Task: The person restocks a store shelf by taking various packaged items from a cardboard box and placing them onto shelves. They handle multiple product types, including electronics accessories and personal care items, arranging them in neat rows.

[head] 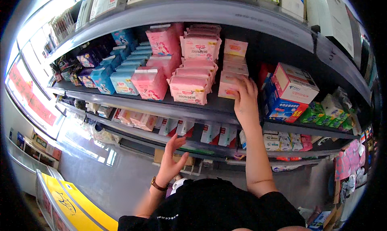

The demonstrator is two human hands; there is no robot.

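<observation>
My right hand (247, 96) reaches to the shelf, its fingers over the right front side of a small pale pink box (227, 85). That box is the front one of a row of similar boxes (235, 49). Whether the fingertips press on it is hard to see, but I see no grip around it. Just left of that row stand pink soft packs (188, 90) of sanitary pads, lined up one behind another. My left hand (172, 160), with a watch (158, 184) on the wrist, hangs below shelf height, fingers apart and holding nothing.
Larger pink packs (149, 84) and blue packs (124, 81) fill the shelf's left part. Right of my hand, a white-and-pink carton (297, 82) rests on a blue box (282, 108). An upper shelf edge (196, 11) overhangs the goods. Toothbrush-like blister packs (217, 134) lie lower down.
</observation>
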